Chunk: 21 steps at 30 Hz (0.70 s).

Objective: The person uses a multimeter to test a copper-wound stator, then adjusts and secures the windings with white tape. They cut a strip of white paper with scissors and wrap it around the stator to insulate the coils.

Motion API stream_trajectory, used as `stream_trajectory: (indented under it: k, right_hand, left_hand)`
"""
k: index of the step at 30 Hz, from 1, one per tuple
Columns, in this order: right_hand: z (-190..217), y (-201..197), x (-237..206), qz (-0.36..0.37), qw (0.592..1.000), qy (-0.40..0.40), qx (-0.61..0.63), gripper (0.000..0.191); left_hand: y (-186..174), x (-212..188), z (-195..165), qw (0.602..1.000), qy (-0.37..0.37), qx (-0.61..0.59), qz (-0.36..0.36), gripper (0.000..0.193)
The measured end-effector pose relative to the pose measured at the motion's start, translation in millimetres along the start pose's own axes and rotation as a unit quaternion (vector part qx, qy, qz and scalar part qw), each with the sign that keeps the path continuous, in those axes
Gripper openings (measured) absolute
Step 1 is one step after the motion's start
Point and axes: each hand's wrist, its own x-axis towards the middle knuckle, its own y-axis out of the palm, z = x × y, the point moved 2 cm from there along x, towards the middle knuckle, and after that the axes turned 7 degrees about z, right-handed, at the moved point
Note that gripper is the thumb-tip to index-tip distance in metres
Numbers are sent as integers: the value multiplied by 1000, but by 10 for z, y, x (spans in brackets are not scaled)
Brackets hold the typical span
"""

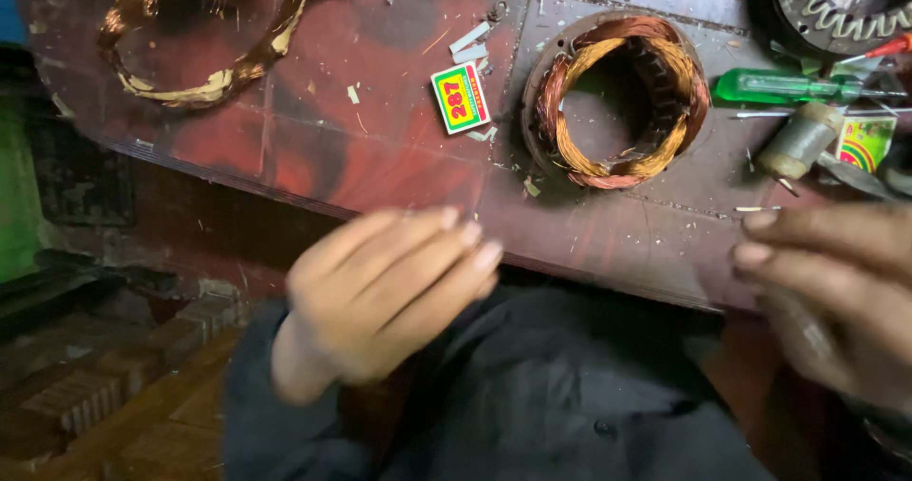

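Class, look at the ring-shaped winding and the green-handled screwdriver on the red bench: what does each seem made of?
Ring-shaped winding: likely enamelled copper wire, going by its shiny orange-brown strands, in a dull grey, probably metal ring. Green-handled screwdriver: the translucent, glossy handle suggests plastic; its thin grey shaft looks like steel.

two hands [385, 296], one wound copper stator [617, 101], one matchbox [461, 97], one green-handled screwdriver [774, 86], one loose copper coil [204, 39]

Matchbox [461, 97], green screwdriver [774, 86], loose copper coil [204, 35]
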Motion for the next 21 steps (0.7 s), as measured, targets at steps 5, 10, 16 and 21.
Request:
stream_trajectory:
  k: [5,10,16,21]
  right_hand:
    - [-113,24,-439,-71,974,185,111,23]
    - [-11,-160,-569,-5,991,111,79,30]
    - [240,-26,-336,199,967,-160,12,40]
    - [312,91,15,272,933,-234,-22,49]
  left_hand:
    - [157,347,36,995,49,85,31,31]
    - [-69,164,138,997,1,68,41,22]
    - [-139,-407,198,980,-182,47,72,14]
    - [-227,-687,237,919,-279,272,55,10]
